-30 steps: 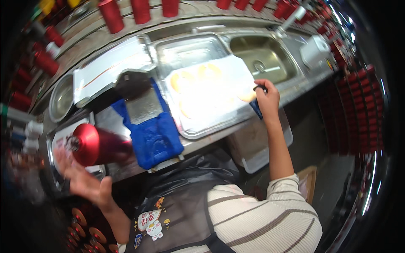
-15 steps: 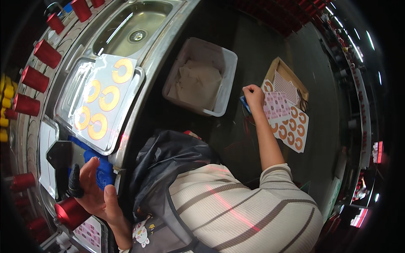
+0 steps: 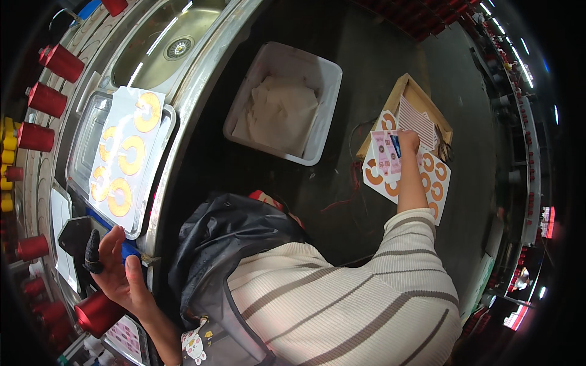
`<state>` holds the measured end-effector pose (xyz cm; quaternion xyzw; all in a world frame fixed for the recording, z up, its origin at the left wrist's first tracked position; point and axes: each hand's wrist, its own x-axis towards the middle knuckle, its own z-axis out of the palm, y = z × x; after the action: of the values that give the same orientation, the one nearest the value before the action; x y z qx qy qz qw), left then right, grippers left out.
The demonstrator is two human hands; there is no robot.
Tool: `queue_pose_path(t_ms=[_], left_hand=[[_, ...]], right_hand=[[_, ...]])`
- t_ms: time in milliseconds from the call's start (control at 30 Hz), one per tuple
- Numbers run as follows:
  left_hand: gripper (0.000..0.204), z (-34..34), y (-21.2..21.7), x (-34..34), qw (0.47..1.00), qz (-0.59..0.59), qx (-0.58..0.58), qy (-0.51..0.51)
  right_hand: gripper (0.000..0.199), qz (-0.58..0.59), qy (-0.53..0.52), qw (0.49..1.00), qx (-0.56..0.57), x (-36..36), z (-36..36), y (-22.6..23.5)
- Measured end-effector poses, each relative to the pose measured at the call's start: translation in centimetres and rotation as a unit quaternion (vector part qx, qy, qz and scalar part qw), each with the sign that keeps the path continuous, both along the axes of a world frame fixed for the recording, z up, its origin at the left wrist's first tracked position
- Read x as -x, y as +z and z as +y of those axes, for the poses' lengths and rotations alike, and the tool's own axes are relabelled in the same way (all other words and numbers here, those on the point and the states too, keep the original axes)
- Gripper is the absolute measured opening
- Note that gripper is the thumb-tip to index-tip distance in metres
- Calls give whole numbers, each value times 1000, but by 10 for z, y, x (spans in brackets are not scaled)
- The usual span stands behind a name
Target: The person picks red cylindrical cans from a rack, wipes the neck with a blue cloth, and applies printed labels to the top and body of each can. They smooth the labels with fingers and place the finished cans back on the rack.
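My left hand (image 3: 121,274) is raised by the counter's edge with fingers apart and nothing in it; a black cover sits on one finger. Close beside it is a red thread cone (image 3: 99,313). Stretched out to the right, my right hand (image 3: 408,143) is closed on a small blue object (image 3: 395,145) whose kind I cannot make out. That hand is over a pink printed sheet (image 3: 386,160), which overlaps a white sheet with orange open rings (image 3: 442,183). A cardboard box (image 3: 398,91) with a striped sheet (image 3: 415,121) lies directly behind.
On the metal counter at left, a tray (image 3: 168,122) carries a sheet of orange rings (image 3: 125,137) beside a sink (image 3: 201,30). A white bin (image 3: 332,91) with crumpled pale material stands in the middle. Several red cones (image 3: 47,99) line the far left.
My right hand has moved right, from the pink sheet's left side to its right side, with the blue object in it. The view has shifted; my left hand stays open.
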<state>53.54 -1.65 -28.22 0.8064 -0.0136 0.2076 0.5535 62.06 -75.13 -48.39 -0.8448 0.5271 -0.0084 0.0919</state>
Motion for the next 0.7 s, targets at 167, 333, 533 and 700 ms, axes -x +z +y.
queue_pose_path(t_ms=[167,333,533,700], left_hand=[[50,-27,-8,-16,999,26,-20,15],[48,-57,-14,-29,998,49,-33,32],[49,-86,-19,-40,994,71,-71,34],[52,-96,-23,-48,995,68,-70,19]], right_hand=[[45,26,-21,999,22,-40,-47,-22],[52,38,-18,998,40,-78,-75,-30],[47,75,-9,996,38,-97,-96,-41],[37,73,20,995,63,-88,-114,-52]])
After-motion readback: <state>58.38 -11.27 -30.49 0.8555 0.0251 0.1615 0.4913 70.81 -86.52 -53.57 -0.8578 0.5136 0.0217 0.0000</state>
